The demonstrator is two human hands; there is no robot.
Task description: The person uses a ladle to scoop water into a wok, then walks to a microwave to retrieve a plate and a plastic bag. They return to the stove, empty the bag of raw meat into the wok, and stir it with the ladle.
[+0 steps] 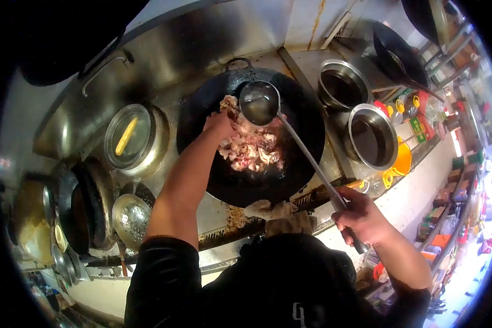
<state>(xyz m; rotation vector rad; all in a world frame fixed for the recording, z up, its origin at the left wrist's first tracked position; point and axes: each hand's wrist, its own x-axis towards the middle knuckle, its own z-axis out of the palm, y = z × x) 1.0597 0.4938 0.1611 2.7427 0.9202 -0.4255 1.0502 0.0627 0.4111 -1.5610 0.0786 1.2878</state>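
Note:
A large dark wok point(202, 104) sits on the stove, with chopped raw-looking meat point(254, 150) heaped in its middle. My left hand point(220, 124) reaches into the wok at the upper left edge of the meat; its fingers are hidden, so whether it grips any pieces cannot be seen. The fingers of my right hand point(361, 216) are wrapped round the handle of a long metal ladle point(259, 104). The ladle's round bowl is over the far part of the wok, beside my left hand, and shows a shiny inside.
Two metal pots of dark liquid point(373, 136) stand right of the wok. On the left are a lidded pot point(127, 136), a perforated strainer point(131, 221) and stacked pans. A folded cloth point(290, 218) lies at the stove's front edge. Another wok point(402, 54) sits at the back right.

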